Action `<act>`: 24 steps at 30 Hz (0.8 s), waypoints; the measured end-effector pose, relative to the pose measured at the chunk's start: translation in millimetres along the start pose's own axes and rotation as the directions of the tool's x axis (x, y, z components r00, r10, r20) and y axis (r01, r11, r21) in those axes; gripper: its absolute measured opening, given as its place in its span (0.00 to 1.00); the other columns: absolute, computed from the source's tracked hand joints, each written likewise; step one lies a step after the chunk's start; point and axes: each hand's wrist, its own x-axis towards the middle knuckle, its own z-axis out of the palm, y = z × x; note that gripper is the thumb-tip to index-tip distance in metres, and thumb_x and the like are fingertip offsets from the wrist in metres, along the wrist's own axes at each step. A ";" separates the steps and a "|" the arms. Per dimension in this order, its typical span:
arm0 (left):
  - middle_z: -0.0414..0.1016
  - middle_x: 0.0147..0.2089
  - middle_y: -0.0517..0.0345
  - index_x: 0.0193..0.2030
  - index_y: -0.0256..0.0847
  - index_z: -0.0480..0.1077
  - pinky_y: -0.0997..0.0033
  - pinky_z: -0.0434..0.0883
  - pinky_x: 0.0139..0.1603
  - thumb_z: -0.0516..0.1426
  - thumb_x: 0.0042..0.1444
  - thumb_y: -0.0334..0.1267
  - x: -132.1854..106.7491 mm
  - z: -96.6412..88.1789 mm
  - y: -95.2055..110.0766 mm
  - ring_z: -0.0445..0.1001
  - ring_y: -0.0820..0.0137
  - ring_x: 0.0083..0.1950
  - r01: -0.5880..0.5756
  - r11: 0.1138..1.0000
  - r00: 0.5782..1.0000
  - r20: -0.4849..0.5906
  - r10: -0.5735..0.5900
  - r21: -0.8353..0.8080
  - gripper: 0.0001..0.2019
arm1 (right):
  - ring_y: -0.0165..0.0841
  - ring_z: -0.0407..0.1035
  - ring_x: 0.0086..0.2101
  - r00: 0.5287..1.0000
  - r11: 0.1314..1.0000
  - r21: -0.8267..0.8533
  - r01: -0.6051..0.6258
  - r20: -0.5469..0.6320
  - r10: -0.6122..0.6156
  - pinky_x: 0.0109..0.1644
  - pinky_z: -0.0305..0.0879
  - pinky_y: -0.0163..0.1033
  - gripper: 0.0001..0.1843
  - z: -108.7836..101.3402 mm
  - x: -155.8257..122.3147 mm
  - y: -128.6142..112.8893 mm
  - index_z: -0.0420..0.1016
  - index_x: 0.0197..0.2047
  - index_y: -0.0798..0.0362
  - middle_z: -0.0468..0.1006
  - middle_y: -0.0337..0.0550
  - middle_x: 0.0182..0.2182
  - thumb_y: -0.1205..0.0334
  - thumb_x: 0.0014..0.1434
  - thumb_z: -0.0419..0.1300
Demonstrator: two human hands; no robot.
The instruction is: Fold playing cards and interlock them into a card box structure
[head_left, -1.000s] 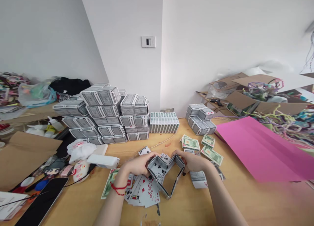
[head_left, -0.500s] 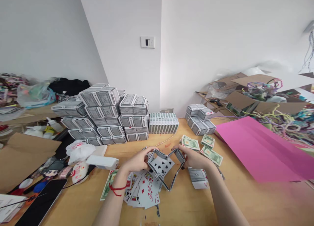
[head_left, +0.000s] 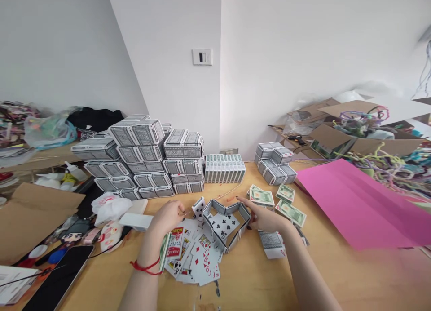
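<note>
A ring of folded playing cards, grey-backed and roughly heart-shaped, stands on the wooden table over a scatter of face-up cards. My right hand grips the ring's right wall with thumb and fingers. My left hand hovers just left of the ring, apart from it, above the loose cards and beside a single clubs card. Its fingers are curled and mostly hidden behind the back of the hand. A red cord is around my left wrist.
Stacks of grey card boxes and a row of green decks line the back. Green packs and a pink sheet lie to the right. A phone, cardboard and white bags crowd the left.
My left hand has let go of the card ring and drawn away to the left. The ring has been set lower onto the loose cards, with my right hand still on it.
</note>
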 end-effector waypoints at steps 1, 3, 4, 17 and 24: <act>0.73 0.36 0.53 0.31 0.39 0.70 0.72 0.64 0.34 0.54 0.42 0.29 -0.4 0.1 -3.3 0.72 0.65 0.37 0.029 0.999 0.999 0.016 -0.030 0.038 0.08 | 0.29 0.66 0.28 1.000 1.000 -0.008 -0.002 0.003 0.002 0.32 0.59 0.32 0.48 -0.1 0.0 -0.6 0.38 0.64 0.46 0.69 0.35 0.27 0.76 0.43 0.55; 0.74 0.33 0.52 0.26 0.39 0.71 0.71 0.63 0.32 0.54 0.41 0.27 -0.6 2.4 -6.5 0.72 0.65 0.34 0.060 0.996 0.997 0.041 -0.063 0.065 0.06 | 0.30 0.66 0.29 1.000 1.000 -0.018 -0.005 0.005 0.005 0.32 0.59 0.32 0.48 -0.4 -0.3 -1.5 0.39 0.64 0.44 0.69 0.35 0.28 0.75 0.43 0.56; 0.75 0.32 0.52 0.24 0.39 0.70 0.71 0.63 0.31 0.54 0.41 0.26 -0.4 3.8 -6.7 0.72 0.65 0.34 0.073 0.994 0.996 0.048 -0.077 0.078 0.06 | 0.30 0.66 0.29 1.000 1.000 -0.018 -0.004 0.006 0.004 0.32 0.59 0.32 0.48 -0.5 -0.5 -1.7 0.39 0.64 0.44 0.70 0.35 0.28 0.75 0.43 0.56; 0.74 0.38 0.46 0.42 0.38 0.66 0.69 0.63 0.34 0.43 0.54 0.25 -3.4 -1.0 11.3 0.73 0.63 0.38 0.203 0.961 0.966 -0.201 -0.165 0.186 0.15 | 0.30 0.66 0.29 1.000 0.999 -0.032 -0.019 0.005 0.019 0.33 0.59 0.34 0.47 -1.2 -0.6 -2.1 0.40 0.64 0.45 0.69 0.36 0.28 0.73 0.44 0.57; 0.71 0.39 0.47 0.41 0.38 0.66 0.70 0.63 0.33 0.43 0.53 0.23 3.1 1.6 4.9 0.71 0.63 0.37 0.208 0.967 0.920 -0.366 -0.142 0.146 0.16 | 0.30 0.67 0.30 1.000 1.000 -0.017 -0.004 -0.005 0.004 0.33 0.59 0.34 0.47 -1.0 0.1 -0.1 0.40 0.64 0.44 0.69 0.35 0.28 0.73 0.44 0.57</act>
